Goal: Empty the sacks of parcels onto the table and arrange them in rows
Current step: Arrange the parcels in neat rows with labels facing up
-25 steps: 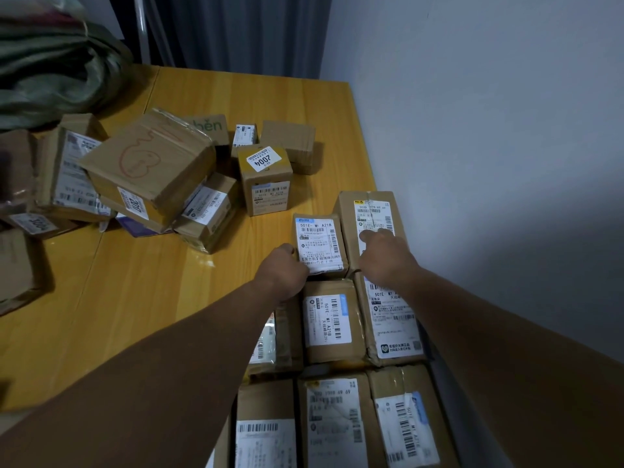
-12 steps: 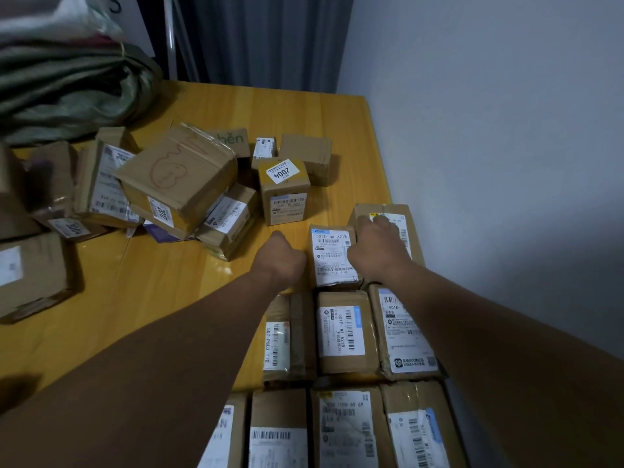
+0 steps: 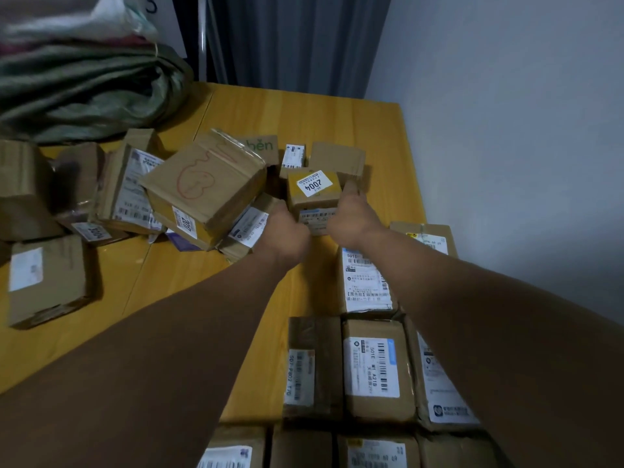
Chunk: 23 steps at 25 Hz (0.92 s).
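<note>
Wooden table occupies most of the view, its right edge against a pale wall. Green sacks lie slumped at 10 o'clock on the far left of the table. Arranged parcels sit label-up in close rows from 3 to 6 o'clock, touching one another. Loose parcels are heaped at 9 o'clock, unsorted. A large carton with a red scrawl rests tilted on that heap, just left of centre. The small box marked 2004 stands at centre, toward 12 o'clock. Left hand grips its lower left side with curled fingers; right hand grips its right side, thumb up along the edge.
</note>
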Tool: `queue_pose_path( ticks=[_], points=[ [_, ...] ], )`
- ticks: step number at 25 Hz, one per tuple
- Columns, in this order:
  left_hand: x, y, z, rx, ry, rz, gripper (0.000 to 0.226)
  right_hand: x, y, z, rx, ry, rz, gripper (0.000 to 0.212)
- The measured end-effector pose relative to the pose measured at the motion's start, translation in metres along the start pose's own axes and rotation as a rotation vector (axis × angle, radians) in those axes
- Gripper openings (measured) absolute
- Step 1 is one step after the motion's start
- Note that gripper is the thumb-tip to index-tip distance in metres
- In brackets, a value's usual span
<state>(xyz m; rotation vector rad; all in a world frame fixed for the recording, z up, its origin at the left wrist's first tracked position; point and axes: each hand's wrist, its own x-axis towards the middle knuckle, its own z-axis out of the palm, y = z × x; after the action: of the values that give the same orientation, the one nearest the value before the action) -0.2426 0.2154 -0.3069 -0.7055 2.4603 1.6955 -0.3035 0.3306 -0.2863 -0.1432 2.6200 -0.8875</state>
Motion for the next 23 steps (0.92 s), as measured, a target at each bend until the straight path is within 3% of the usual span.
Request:
queue_pose_path(
  ticks=[3,8,13,17,22,23],
  points=[
    [0.006,0.000,0.002,-0.147,-0.052,-0.010,0.052,0.002,0.005,0.010,0.107,-0.082,0.025,0.054],
    [-0.012,0.006,-0.010,-0.241,0.017,0.019,0.054,-0.009,0.006,0.002,0.260,-0.006,0.022,0.038],
    [-0.025,0.018,-0.016,-0.292,0.033,0.015,0.062,-0.030,0.001,-0.005,0.289,-0.023,0.081,0.042],
    [-0.039,-0.007,-0.014,-0.193,-0.025,-0.074,0.024,-0.042,0.007,0.000,0.270,-0.053,0.113,0.035],
    [-0.047,-0.022,-0.009,-0.163,-0.106,-0.163,0.020,-0.052,0.013,0.015,0.037,-0.118,0.133,0.009],
    [-0.047,-0.024,-0.008,-0.158,-0.115,-0.186,0.019,-0.053,0.014,0.017,0.003,-0.146,0.139,0.018]
  ],
)
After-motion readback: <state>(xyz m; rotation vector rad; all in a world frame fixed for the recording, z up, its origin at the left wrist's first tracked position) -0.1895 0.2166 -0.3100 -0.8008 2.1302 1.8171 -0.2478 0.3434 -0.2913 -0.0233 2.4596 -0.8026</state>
